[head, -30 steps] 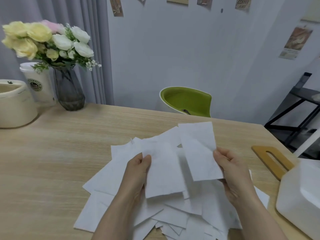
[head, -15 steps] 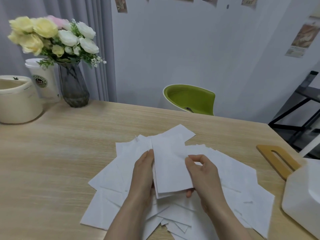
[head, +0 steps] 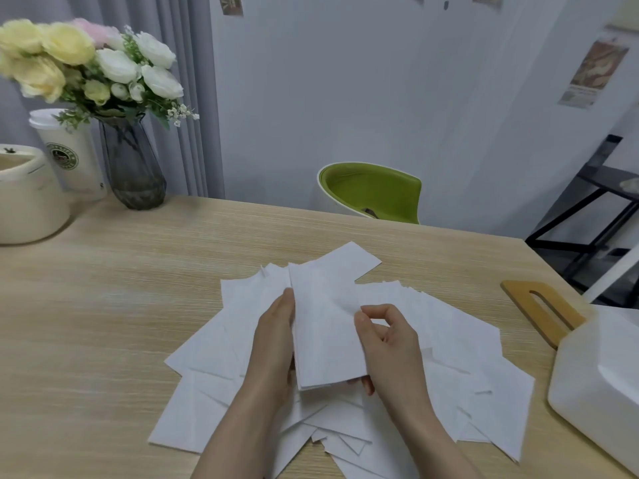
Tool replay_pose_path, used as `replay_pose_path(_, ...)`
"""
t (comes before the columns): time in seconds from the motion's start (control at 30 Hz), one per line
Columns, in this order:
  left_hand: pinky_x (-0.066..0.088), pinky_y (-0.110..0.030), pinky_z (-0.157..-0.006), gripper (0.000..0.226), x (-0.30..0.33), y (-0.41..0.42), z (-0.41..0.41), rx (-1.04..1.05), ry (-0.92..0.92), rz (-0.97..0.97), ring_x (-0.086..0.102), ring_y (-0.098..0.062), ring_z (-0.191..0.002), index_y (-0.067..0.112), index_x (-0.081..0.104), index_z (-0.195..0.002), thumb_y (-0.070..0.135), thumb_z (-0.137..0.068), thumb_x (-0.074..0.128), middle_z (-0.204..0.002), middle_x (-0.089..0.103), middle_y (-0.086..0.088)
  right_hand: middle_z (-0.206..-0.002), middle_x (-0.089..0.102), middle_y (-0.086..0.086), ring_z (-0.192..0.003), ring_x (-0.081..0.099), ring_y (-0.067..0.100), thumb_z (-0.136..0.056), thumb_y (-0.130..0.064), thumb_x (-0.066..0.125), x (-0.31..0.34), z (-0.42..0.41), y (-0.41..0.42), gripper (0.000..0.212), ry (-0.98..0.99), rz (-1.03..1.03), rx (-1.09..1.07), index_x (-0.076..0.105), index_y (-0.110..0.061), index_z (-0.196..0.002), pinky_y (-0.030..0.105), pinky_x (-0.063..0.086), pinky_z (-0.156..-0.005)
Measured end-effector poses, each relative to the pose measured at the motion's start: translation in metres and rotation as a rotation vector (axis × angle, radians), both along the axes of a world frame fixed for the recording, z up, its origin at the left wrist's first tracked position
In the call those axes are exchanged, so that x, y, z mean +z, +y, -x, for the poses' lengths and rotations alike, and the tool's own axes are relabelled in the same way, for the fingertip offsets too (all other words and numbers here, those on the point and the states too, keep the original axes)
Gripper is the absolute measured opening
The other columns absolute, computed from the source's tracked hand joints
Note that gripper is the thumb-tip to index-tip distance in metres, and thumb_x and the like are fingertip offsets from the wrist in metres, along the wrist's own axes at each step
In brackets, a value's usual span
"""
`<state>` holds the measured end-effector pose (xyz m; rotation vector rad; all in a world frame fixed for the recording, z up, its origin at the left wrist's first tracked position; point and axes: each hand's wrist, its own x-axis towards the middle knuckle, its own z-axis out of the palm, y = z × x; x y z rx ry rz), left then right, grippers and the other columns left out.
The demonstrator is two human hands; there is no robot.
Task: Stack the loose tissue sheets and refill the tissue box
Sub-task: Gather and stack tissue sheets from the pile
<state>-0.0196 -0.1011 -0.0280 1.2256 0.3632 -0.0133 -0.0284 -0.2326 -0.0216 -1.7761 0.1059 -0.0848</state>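
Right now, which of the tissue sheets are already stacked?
The small neat stack held between the left hand and right hand; the other sheets lie scattered on the table.

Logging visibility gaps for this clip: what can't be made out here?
- Tissue box: cut off by the right edge; its opening is unseen.
- Held stack: sheet count too fine to tell.
- Left hand: fingertips hidden behind the stack.
- Wall posters: print too blurred.

Soft even daylight, faint shadows, edges warped – flowers (head: 86,63) blurred
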Motion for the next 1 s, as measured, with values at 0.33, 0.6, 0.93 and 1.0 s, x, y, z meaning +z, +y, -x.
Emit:
replay_pose_path(0.33, 0.057, -0.041, -0.082, 0.022, -0.005, -0.001, 0.004, -0.069, -0.058, -0.103, 0.072, -0.022, -0.092, 0.017, 0.066, -0.111, 0.011, -0.099, 0.048, -0.098, 0.076, -0.002, -0.049, 0.058, 0.000, -0.034, 0.043, 0.007, -0.096, -0.020, 0.054, -0.002, 0.001, 0.002, 0.009, 0.006, -0.022, 0.016, 0.058, -0.014, -0.090, 0.016, 0.031, -0.034)
replay_pose_path(0.6, 0.055, -0.045, -0.087, 0.015, -0.010, 0.024, 0.003, 0.065, 0.006, -0.108, 0.071, -0.025, -0.089, 0.018, 0.070, -0.095, 0.011, -0.095, 0.057, -0.089, 0.077, -0.002, -0.091, 0.062, -0.017, -0.099, 0.052, 0.009, -0.094, -0.013, 0.053, -0.012, -0.022, -0.044, 0.018, -0.125, 0.375, -0.101, 0.063, -0.026, -0.102, 0.014, 0.040, -0.081)
replay_pose_path(0.93, 0.053, -0.039, -0.077, 0.009, -0.016, 0.036, 0.009, 0.118, 0.065, -0.060, 0.069, -0.027, -0.079, 0.012, 0.069, -0.093, 0.011, -0.093, 0.060, -0.088, 0.075, -0.009, -0.119, 0.044, -0.022, -0.130, 0.021, -0.005, -0.090, -0.044, 0.055, -0.025, -0.023, -0.046, 0.044, -0.045, 0.751, 0.070, 0.046, -0.037, -0.132, 0.020, 0.003, -0.097)
replay_pose_path(1.0, 0.054, -0.041, -0.080, 0.010, -0.017, 0.035, 0.009, 0.111, 0.066, -0.049, 0.070, -0.027, -0.080, 0.013, 0.070, -0.092, 0.011, -0.093, 0.060, -0.088, 0.075, -0.009, -0.118, 0.044, -0.021, -0.128, 0.021, -0.005, -0.088, -0.045, 0.056, -0.025, -0.024, -0.040, 0.047, -0.060, 0.767, 0.067, 0.044, -0.037, -0.133, 0.021, 0.002, -0.099)
